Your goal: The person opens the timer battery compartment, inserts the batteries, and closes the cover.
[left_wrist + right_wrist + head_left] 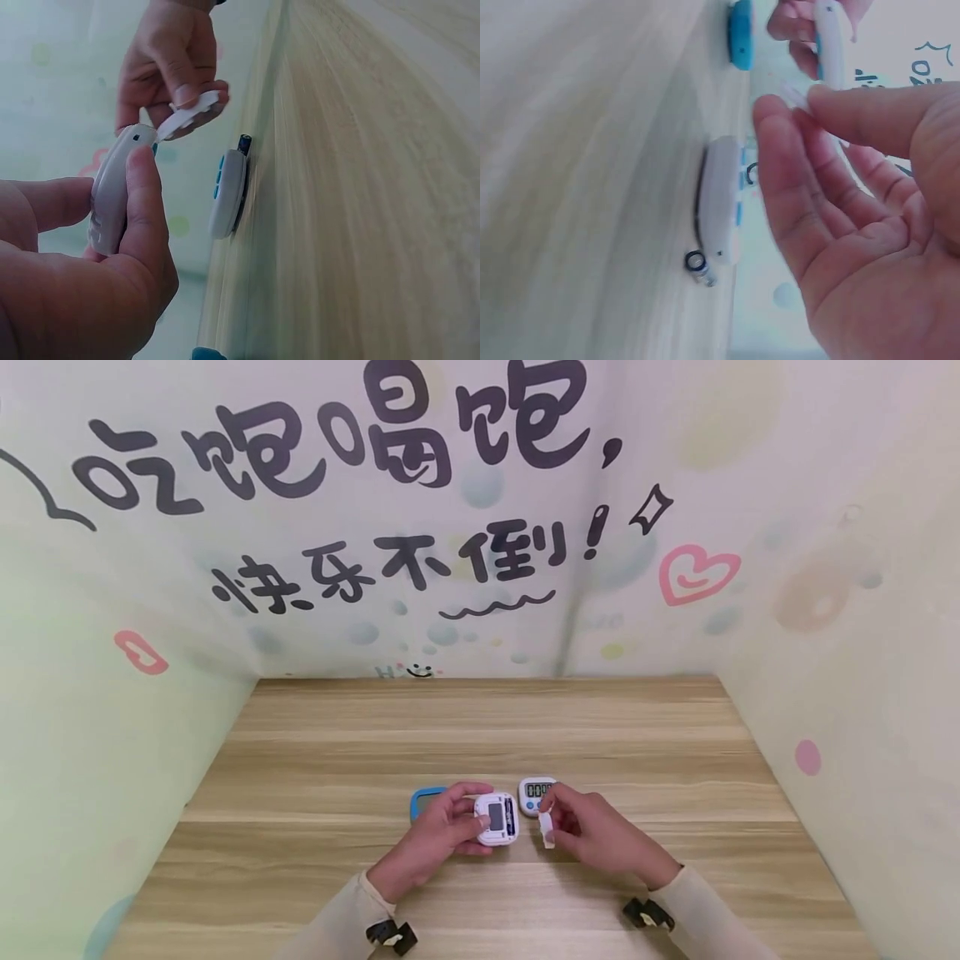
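Pale wall (480, 647) filling the upper frame carries black lettering (405, 540), "吃饱喝饱, 快乐不倒!", above a wooden table (480, 727). Lower centre, the left hand (442, 831) holds a white timer (495, 818), back toward the camera, near a second timer (538, 791) displaying zeros; the right hand (596, 831) pinches a white cover (547, 832), near-vertical like the held timer's dark battery (510, 817).

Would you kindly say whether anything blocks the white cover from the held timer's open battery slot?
Nothing visible stands between the white cover and the held timer; the second white timer lies beyond them on the table.
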Motion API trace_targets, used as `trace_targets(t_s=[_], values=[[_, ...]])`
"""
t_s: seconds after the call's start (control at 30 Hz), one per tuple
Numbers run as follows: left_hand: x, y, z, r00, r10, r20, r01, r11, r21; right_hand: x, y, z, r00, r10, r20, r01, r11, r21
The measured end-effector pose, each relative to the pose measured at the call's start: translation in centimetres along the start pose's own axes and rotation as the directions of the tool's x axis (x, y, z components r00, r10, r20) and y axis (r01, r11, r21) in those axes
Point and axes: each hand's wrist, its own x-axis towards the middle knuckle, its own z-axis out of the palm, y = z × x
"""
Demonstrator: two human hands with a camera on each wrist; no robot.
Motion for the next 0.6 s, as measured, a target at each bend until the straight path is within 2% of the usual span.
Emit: trace_targets(t_s=[0.1,0.23,0.4,0.6], values=[[0.1,-0.1,0.1,1.0,0.003,0.006,-0.003,1.0,-0.002,0.5,-0.2,-0.2,0.999,-0.034,-0.025,0.035,0.996,0.077],[0.3,-0.2,0.3,1.0,0.003,0.018,-0.003,1.0,-0.006,1.1,-0.6,-0.1,1.0,-0.015,-0.025,0.02,0.97,0.241],[0.3,-0.2,0.5,1.0,0.009,0.023,-0.008,1.0,-0.01,1.7,-1.2,0.3,0.998,0.061,0.001,-0.056,0.91,0.411],[0.3,0.0,0.7,1.0,0.008,0.03,-0.008,1.0,-0.014,2.3,-1.5,0.9,0.987,0.161,-0.002,-0.14,0.862,0.488]])
